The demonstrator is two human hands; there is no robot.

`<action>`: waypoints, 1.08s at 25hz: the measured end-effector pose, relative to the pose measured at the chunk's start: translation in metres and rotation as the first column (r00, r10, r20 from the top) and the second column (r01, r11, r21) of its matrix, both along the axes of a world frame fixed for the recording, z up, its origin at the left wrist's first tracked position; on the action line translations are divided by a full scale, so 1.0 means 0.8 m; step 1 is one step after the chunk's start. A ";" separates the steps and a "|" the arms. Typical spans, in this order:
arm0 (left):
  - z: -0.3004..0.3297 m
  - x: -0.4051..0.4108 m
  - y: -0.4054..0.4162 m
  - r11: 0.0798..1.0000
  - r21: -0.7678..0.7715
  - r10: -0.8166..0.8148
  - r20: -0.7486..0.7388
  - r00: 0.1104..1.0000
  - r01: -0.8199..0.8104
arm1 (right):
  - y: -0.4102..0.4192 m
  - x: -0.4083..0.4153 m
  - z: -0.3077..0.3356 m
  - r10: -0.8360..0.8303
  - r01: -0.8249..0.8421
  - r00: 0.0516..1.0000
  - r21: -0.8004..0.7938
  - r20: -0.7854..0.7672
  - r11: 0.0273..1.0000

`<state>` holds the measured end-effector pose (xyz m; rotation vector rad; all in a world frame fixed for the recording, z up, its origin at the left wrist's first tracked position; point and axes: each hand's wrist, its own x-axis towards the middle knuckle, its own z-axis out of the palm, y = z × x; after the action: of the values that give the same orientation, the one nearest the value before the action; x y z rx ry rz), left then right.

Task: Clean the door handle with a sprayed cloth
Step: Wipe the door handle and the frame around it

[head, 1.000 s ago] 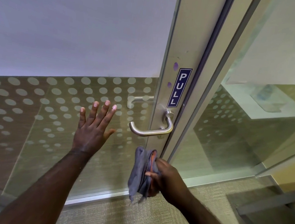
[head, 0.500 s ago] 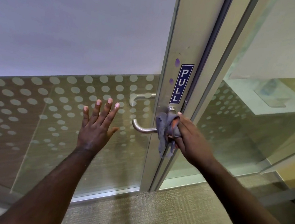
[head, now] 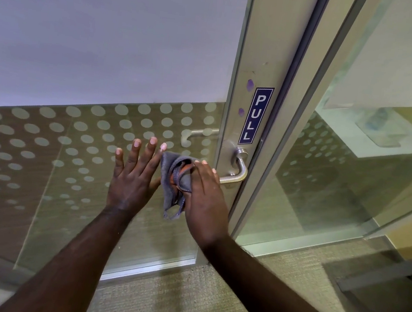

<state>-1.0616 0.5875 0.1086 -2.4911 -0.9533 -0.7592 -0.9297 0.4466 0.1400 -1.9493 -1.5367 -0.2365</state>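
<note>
A glass door (head: 105, 39) fills the left of the view, frosted white in its upper part and printed with pale dots lower down, set in a brushed-metal stile (head: 253, 58) along its right edge. On that stile a blue "PULL" label (head: 255, 115) runs vertically, with two purple smudges (head: 250, 84) just left of it. Below the label sits the door handle (head: 238, 171) — a steel lever bending down from its round base and running left across the stile.

The right hand (head: 203, 202) is closed around a grey cloth (head: 176, 180) bunched over the lever's free end, so that end is hidden; a loose corner of cloth hangs below. The left hand (head: 133, 178) lies flat on the dotted glass, fingers spread wide, just beside the cloth.

Right of the door frame is a clear glass panel (head: 353, 174) — a pale ledge shows through it. Beige carpet (head: 182, 295) covers the floor below.
</note>
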 end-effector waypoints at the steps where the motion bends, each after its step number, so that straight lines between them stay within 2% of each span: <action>1: 0.000 0.001 0.000 1.000 -0.011 -0.007 0.010 1.000 0.007 | 0.001 0.001 0.001 0.004 -0.003 1.000 -0.018 0.009 1.000; 6: -0.007 0.002 0.003 1.000 0.012 -0.026 0.050 0.998 0.026 | 0.009 -0.002 0.005 0.043 -0.043 0.999 -0.085 -0.001 0.995; 9: -0.008 0.000 0.005 0.999 0.039 -0.009 0.029 1.000 0.008 | -0.001 0.009 0.003 0.142 -0.125 0.976 -0.108 0.165 0.986; 11: -0.010 0.000 0.006 0.996 0.085 -0.003 0.020 1.000 0.001 | -0.011 0.021 0.001 0.237 -0.201 0.922 -0.146 0.305 0.969; 14: -0.009 0.000 0.005 0.998 0.059 0.002 0.011 1.000 -0.003 | -0.022 0.040 0.001 0.338 -0.277 0.824 -0.197 0.455 0.940; 18: -0.009 0.002 0.006 0.998 0.055 0.014 0.042 0.999 -0.017 | -0.041 0.056 -0.010 0.390 -0.351 0.736 -0.181 0.553 0.919; 25: -0.008 0.003 0.007 0.998 0.057 0.027 0.039 0.999 -0.029 | -0.085 0.080 -0.030 0.276 -0.203 0.831 -0.198 0.483 0.959; 27: -0.009 0.003 0.007 0.998 0.056 0.035 0.031 0.999 -0.037 | -0.094 0.092 -0.026 0.213 -0.157 0.865 -0.158 0.454 0.975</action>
<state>-1.0592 0.5934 0.1017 -2.4140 -0.9706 -0.8034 -0.8562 0.3716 0.1190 -1.9020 -2.0792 -0.5835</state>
